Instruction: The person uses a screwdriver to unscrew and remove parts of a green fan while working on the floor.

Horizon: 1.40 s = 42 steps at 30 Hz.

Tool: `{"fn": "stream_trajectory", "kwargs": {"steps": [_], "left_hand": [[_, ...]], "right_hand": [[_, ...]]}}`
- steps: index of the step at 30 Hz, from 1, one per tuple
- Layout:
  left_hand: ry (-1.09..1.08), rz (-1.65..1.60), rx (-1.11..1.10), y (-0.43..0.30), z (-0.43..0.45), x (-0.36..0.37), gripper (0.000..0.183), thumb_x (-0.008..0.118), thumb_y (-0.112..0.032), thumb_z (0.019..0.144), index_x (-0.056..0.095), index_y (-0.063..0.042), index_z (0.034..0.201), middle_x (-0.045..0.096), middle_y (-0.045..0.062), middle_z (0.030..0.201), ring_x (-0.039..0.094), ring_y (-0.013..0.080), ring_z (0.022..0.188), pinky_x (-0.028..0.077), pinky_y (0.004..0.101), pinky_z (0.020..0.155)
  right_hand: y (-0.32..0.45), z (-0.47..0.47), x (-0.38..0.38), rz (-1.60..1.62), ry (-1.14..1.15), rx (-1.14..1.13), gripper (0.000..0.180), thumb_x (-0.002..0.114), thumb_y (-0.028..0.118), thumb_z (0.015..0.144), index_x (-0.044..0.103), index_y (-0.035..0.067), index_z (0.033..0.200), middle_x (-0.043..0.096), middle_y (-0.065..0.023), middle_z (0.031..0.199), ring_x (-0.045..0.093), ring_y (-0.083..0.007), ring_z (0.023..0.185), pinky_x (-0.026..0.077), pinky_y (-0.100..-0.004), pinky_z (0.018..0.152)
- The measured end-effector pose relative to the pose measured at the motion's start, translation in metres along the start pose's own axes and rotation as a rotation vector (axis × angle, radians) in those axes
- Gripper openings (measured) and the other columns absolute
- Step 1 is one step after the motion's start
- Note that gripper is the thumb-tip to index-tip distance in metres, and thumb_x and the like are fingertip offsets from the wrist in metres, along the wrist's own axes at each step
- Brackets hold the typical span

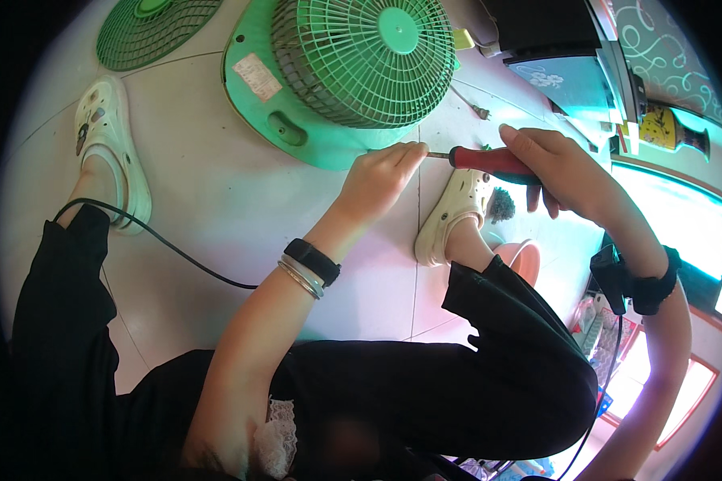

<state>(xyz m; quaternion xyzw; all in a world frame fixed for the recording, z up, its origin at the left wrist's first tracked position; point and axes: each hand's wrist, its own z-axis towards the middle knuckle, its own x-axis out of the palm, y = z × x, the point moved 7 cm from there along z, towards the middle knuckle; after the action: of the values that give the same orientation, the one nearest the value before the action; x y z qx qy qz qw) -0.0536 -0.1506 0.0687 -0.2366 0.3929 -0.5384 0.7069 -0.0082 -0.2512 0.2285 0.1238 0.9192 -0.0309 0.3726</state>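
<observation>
A screwdriver [492, 163] with a red and black handle lies nearly level in front of me. My right hand [547, 162] grips its handle, thumb along the top. At the tip end of the metal shaft, the fingers of my left hand [385, 174] are closed together; the tip itself is hidden behind them. Just beyond my left hand is a green electric fan [313, 141], its base nearest me and its round grille [361, 66] facing up. A label [257, 77] with writing is stuck on the base, beside a recessed slot [287, 128] with a screw in it.
A detached green fan grille [156, 36] lies on the tiled floor at the upper left. The fan's power plug [481, 112] rests on the floor. A scrubber [502, 204] and a pink bucket [520, 261] are beyond my right shoe. A cabinet [568, 84] and a yellow vase [659, 127] stand at right.
</observation>
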Motion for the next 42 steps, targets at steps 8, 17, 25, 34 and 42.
{"fn": "stream_trajectory", "kwargs": {"steps": [8, 17, 25, 34, 42], "left_hand": [[0.026, 0.028, -0.080, 0.010, 0.006, -0.001, 0.021, 0.069, -0.005, 0.078, 0.059, -0.001, 0.096, 0.067, 0.012, 0.086, 0.066, 0.0263, 0.075, 0.053, 0.0343, 0.060], [-0.021, 0.009, -0.060, 0.012, -0.001, -0.004, 0.027, 0.067, 0.000, 0.078, 0.060, 0.000, 0.104, 0.067, 0.014, 0.093, 0.066, 0.0284, 0.081, 0.055, 0.0344, 0.067], [0.045, 0.026, -0.065, 0.016, -0.003, -0.001, 0.021, 0.067, 0.000, 0.078, 0.060, 0.000, 0.098, 0.067, 0.013, 0.091, 0.065, 0.0279, 0.081, 0.054, 0.0339, 0.066], [0.286, 0.060, -0.214, 0.022, 0.004, 0.001, 0.021, 0.062, 0.000, 0.080, 0.060, -0.001, 0.100, 0.065, 0.014, 0.093, 0.063, 0.0307, 0.085, 0.051, 0.0358, 0.071], [0.449, 0.037, 0.032, -0.004, 0.112, -0.031, 0.038, 0.049, 0.012, 0.074, 0.057, 0.000, 0.110, 0.063, 0.018, 0.102, 0.060, 0.0319, 0.097, 0.047, 0.0366, 0.086]], "right_hand": [[0.010, 0.004, -0.008, -0.051, -0.020, -0.243, 0.039, 0.071, 0.033, 0.079, 0.061, 0.005, 0.104, 0.061, -0.0082, 0.081, 0.057, -0.0130, 0.067, 0.045, -0.0239, 0.059], [0.024, -0.009, -0.008, -0.455, -0.258, -0.716, 0.028, 0.068, 0.022, 0.082, 0.060, 0.006, 0.104, 0.064, -0.0150, 0.089, 0.063, -0.0245, 0.081, 0.050, -0.0346, 0.075], [0.007, 0.003, -0.008, -0.307, -0.087, -0.278, 0.030, 0.055, 0.026, 0.091, 0.060, 0.008, 0.115, 0.063, -0.0125, 0.100, 0.066, -0.0242, 0.078, 0.054, -0.0292, 0.070], [0.013, -0.004, -0.001, -0.291, -0.169, -0.545, 0.036, 0.065, 0.029, 0.084, 0.063, 0.004, 0.110, 0.065, -0.0155, 0.095, 0.064, -0.0278, 0.084, 0.051, -0.0323, 0.078], [0.025, -0.002, -0.006, -0.344, -0.272, -0.698, 0.038, 0.073, 0.021, 0.074, 0.064, 0.003, 0.106, 0.062, -0.0136, 0.098, 0.061, -0.0272, 0.086, 0.049, -0.0329, 0.081]]}}
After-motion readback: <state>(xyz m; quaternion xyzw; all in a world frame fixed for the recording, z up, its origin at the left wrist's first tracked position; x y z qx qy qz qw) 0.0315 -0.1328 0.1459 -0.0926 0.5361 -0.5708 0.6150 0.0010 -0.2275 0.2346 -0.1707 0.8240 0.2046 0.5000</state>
